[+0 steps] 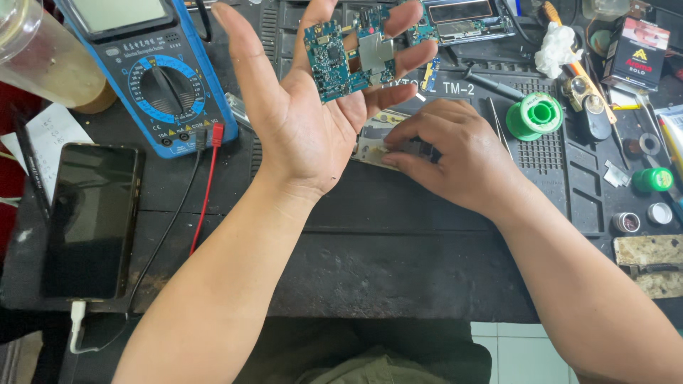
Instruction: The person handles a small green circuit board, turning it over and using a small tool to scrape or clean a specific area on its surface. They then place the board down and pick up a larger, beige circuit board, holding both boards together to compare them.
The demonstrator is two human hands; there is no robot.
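Blue circuit board (348, 60), L-shaped with a silver shield near its middle, lies across the fingers of the left hand (313, 107). That hand is raised above the bench, palm up, fingers spread and only lightly curled; the board rests on them rather than being clamped. Board's upper edge overlaps, in view, the opened phone chassis (462, 21) at the back of the bench.

Right hand (455, 160) is down on the black work mat (555, 178), fingers bent and pressing on a thin pale part (373, 146) just below the raised hand. Thumb and fingertips pinch at its edge; what lies under the knuckles is hidden.

Right of that hand: metal tweezers (496, 121) close beside the knuckles, then a green solder spool (535, 115), a crumpled white tissue (556, 48), a small dark carton (637, 53). Mat trays at the far right hold a green cap (653, 179) and small round tins (626, 222).

Left side: blue multimeter (153, 78) with red and black leads (205, 192) trailing toward the bench edge, a dark smartphone (91, 220) face up with a white cable (77, 323) plugged in.

Open room: bare dark bench (384, 270) between the forearms, reaching to the near edge.
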